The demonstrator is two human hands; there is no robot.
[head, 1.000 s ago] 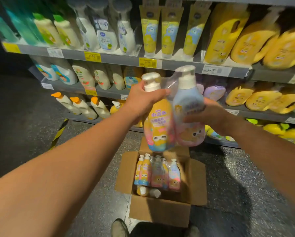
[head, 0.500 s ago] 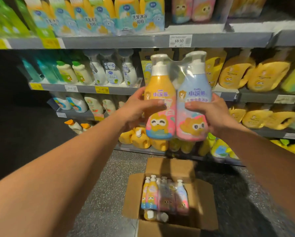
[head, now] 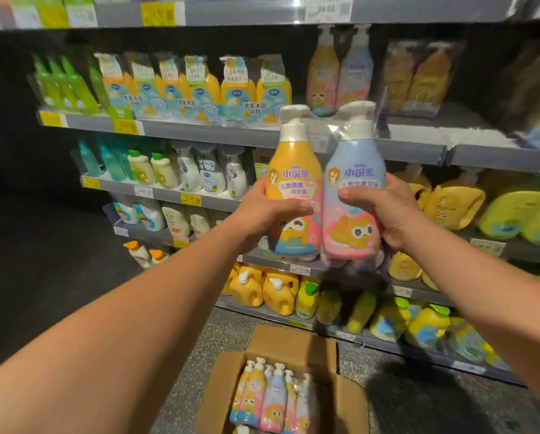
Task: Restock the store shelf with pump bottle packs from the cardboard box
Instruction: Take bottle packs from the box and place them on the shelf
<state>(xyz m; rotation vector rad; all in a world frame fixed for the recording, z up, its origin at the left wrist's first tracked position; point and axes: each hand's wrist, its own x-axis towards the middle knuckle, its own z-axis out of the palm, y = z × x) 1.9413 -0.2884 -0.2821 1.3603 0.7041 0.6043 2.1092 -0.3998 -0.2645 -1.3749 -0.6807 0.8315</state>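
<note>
I hold a plastic-wrapped twin pack of pump bottles (head: 325,170), one orange and one pale blue, upright in front of the shelves. My left hand (head: 264,211) grips the orange bottle's side and my right hand (head: 384,208) grips the blue bottle's side. A matching pack (head: 339,70) stands on the upper shelf (head: 412,130) just above and behind the held one, with bare shelf to its right. Below, the open cardboard box (head: 296,343) on the floor holds several more packs (head: 271,399) standing upright.
Shelves run across the view, filled with green, white, orange and yellow bottles. Yellow refill pouches (head: 450,205) sit right of my hands. Yellow jugs (head: 262,292) line the low shelf. Dark speckled floor (head: 418,402) surrounds the box.
Both hands have lifted the twin pack higher, toward the upper shelf with the matching pack. My view has tilted upward and the box sits lower in frame.
</note>
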